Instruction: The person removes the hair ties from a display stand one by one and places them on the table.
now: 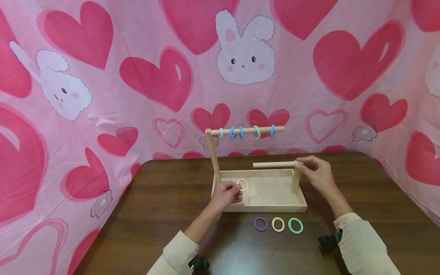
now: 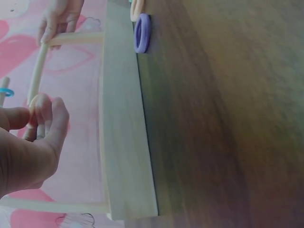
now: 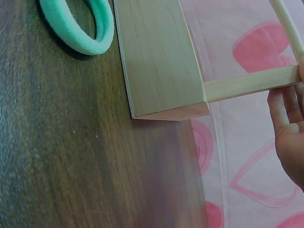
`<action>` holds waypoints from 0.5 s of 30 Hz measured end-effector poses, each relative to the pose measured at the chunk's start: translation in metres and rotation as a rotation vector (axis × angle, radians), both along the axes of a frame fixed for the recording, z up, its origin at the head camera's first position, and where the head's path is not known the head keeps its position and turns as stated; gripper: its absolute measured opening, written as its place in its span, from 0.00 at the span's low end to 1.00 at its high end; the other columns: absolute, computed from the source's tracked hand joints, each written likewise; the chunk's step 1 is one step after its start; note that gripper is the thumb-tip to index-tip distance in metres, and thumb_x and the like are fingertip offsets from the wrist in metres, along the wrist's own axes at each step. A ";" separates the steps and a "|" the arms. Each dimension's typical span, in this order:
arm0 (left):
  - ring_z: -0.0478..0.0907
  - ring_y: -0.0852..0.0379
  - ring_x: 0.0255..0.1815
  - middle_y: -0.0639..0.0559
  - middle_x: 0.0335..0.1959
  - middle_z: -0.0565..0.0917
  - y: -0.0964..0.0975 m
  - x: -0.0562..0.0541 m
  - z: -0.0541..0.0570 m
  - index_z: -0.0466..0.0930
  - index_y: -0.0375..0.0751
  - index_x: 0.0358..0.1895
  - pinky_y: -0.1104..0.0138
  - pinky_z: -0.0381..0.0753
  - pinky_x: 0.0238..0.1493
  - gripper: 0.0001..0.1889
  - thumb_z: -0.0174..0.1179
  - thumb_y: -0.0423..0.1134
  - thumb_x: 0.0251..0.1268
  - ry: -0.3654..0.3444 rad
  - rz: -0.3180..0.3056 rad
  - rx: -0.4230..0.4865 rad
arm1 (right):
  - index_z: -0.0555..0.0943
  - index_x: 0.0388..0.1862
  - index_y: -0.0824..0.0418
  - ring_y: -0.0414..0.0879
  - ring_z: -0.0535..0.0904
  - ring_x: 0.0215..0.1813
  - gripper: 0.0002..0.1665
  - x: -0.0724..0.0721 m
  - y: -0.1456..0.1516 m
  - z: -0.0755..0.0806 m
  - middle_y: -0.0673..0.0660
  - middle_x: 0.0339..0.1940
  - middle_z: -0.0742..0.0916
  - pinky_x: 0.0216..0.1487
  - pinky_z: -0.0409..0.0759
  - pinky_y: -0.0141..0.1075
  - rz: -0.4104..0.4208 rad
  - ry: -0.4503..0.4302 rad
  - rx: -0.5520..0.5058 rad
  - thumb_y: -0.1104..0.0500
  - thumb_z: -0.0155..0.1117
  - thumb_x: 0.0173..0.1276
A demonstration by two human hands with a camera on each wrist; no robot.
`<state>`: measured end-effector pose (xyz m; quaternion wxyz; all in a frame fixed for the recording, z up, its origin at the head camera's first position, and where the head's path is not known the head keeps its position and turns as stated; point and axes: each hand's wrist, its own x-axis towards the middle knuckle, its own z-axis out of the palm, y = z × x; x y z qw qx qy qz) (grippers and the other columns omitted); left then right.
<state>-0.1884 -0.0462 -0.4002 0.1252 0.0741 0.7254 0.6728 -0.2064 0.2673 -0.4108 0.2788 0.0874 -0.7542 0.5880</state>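
Centrally, left hand (image 1: pixel 227 194) pinches a round cream ring (image 1: pixel 247 186), droppable if loosened; right hand (image 1: pixel 317 175) grips a pale wooden post (image 1: pixel 296 181).

- We see a dark brown wooden table (image 1: pixel 165 191), its grain streaked, its far corners rounded, and a patch of light shining on its near part.
- On it we find a pale wooden tray (image 1: pixel 264 209) standing flat, its long front wall facing us.
- In front of that wall we count three rings lying flat in a row, apart from one another: from left, a purple ring (image 1: pixel 260 230), a cream ring (image 1: pixel 278 230) and a green ring (image 1: pixel 296 232).
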 end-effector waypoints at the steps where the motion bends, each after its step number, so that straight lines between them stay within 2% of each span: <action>1: 0.78 0.67 0.25 0.55 0.25 0.79 -0.001 0.000 -0.001 0.78 0.18 0.44 0.68 0.88 0.40 0.13 0.53 0.31 0.77 -0.007 0.000 -0.003 | 0.81 0.45 0.80 0.23 0.79 0.32 0.13 0.000 0.000 0.000 0.24 0.33 0.86 0.31 0.74 0.20 0.000 0.000 0.001 0.77 0.68 0.61; 9: 0.79 0.67 0.26 0.57 0.25 0.79 -0.014 0.005 -0.006 0.76 0.17 0.46 0.68 0.88 0.41 0.14 0.51 0.32 0.78 -0.062 -0.051 -0.007 | 0.81 0.46 0.80 0.22 0.80 0.34 0.14 0.001 0.000 0.000 0.24 0.33 0.86 0.32 0.75 0.19 -0.004 -0.008 0.009 0.76 0.69 0.61; 15: 0.79 0.67 0.26 0.57 0.24 0.80 -0.025 0.011 -0.011 0.77 0.20 0.45 0.68 0.88 0.40 0.12 0.51 0.31 0.77 -0.117 -0.104 -0.015 | 0.81 0.46 0.80 0.23 0.81 0.34 0.14 0.002 0.000 0.001 0.25 0.33 0.86 0.33 0.77 0.18 0.003 -0.013 0.009 0.76 0.69 0.62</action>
